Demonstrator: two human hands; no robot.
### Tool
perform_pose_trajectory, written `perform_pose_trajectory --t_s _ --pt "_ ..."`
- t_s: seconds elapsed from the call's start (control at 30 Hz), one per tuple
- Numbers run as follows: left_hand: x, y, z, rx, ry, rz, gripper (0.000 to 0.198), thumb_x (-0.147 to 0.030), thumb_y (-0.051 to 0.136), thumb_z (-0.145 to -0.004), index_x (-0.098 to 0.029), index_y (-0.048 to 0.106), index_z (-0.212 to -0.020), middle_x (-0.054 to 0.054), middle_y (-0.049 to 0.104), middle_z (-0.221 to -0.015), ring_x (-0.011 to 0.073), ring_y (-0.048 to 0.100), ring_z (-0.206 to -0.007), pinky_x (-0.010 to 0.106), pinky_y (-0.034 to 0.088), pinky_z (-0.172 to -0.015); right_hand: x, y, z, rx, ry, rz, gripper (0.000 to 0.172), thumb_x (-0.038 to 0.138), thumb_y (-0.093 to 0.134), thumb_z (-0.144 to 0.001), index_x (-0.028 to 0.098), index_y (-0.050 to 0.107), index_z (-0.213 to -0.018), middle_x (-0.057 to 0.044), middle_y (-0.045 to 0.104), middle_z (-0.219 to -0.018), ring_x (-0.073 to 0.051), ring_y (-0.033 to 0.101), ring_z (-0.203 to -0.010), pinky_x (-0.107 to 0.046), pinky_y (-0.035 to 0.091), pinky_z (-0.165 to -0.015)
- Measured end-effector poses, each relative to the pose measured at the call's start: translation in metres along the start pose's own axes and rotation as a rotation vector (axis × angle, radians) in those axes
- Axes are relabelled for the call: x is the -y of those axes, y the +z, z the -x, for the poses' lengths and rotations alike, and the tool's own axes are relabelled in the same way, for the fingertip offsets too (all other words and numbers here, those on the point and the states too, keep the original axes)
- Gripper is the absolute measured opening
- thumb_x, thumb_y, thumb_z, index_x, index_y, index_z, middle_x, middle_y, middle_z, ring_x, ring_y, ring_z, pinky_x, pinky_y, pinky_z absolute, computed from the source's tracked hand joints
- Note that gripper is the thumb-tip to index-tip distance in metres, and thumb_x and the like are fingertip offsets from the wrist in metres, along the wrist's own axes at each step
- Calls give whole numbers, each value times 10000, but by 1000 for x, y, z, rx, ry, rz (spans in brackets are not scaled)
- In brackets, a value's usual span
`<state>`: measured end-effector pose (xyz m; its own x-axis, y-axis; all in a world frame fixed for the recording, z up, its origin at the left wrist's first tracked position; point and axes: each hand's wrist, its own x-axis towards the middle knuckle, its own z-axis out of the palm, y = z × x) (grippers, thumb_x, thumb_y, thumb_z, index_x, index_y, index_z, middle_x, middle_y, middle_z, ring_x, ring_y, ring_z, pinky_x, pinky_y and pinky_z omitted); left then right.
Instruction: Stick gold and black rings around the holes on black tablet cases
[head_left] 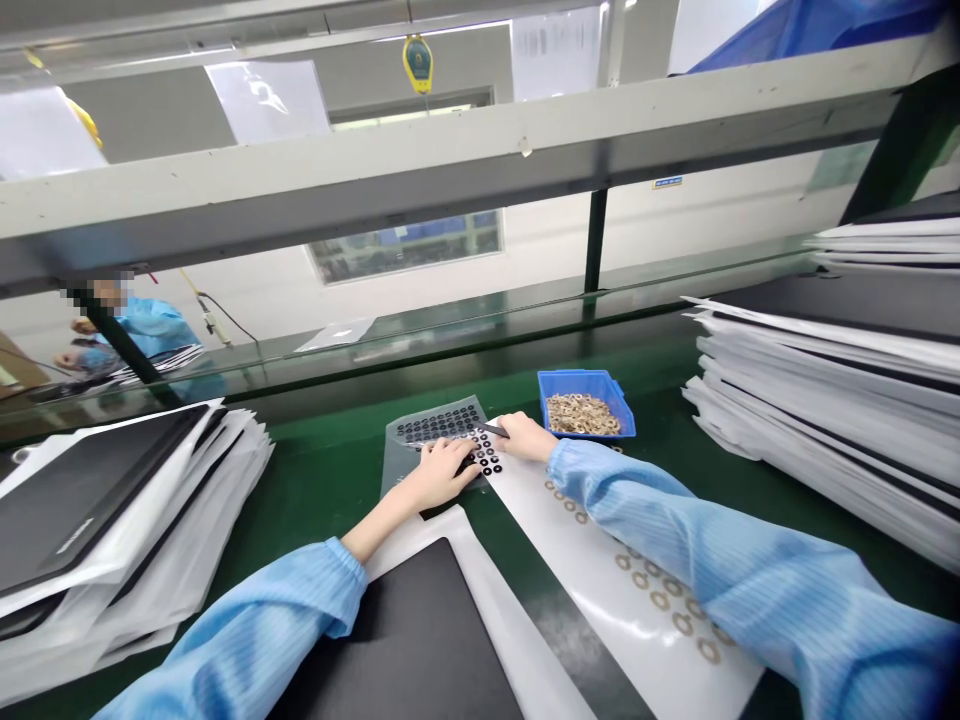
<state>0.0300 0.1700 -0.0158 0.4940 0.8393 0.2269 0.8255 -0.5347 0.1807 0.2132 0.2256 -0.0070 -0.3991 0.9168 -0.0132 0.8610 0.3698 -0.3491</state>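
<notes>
Head view, looking down on a green bench, shows both hands meeting over a clear sheet dotted with small black rings. The left hand lies palm down with its fingers somewhat spread, touching the sheet's near right part. The right hand pinches a slim dark tool – tweezers, perhaps, though the tip is too small to tell – which points left over the rings. More black rings show against white just right of the left fingers; whether those sit on the clear sheet or on the far end of the long white strip, I cannot say. That strip runs from beneath the hands toward the wearer, passing under the right sleeve, and bears rows of tan rings. A blue tray of loose tan rings sits just beyond the right wrist. A black panel lies on white sheeting by the left forearm.

The step in hand looks like fine work on the black rings, one hand steadying while the other plies the tool. The next move would seem to call for light pressure from the left fingers and a low, exact tool tip – a careless drag might crease the sheet or disturb neighbouring rings.
</notes>
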Motion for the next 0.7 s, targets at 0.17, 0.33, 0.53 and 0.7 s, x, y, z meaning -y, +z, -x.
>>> perform_pose_trajectory --t_s 0.17,0.33,0.53,0.7 --pt "3 -15 -4 -103 -83 60 332 -295 536 -922 -165 512 -1226 100 521 -1252 252 532 -1112 482 442 -929 1 -4 9 -3 -17 15 284 295 564 -901 161 563 -1152 -81 588 -1151 -211 605 -973 -396 520 -807" --pt "25 -42 19 -134 -267 84 277 -296 547 -915 -153 552 -1152 89 553 -1191 231 557 -1054 452 466 -892 5 -14 13 -64 -106 -1 284 301 552 -908 149 564 -1148 -84 590 -1148 -211 604 -968 -412 516 -815" --pt "52 -45 56 37 -531 145 231 -313 564 -906 -128 587 -1044 54 614 -995 170 615 -833 352 526 -734 37 0 18 -11 -381 -28 224 305 558 -905 133 606 -1039 -56 635 -1018 -178 627 -867 -371 528 -764" --pt "37 -39 59 76 -563 248 232 -335 555 -909 -121 602 -985 33 620 -930 160 614 -779 320 524 -691 49 28 29 -22 -529 0 157 275 580 -889 125 622 -906 -40 639 -930 -157 616 -818 -349 515 -749"
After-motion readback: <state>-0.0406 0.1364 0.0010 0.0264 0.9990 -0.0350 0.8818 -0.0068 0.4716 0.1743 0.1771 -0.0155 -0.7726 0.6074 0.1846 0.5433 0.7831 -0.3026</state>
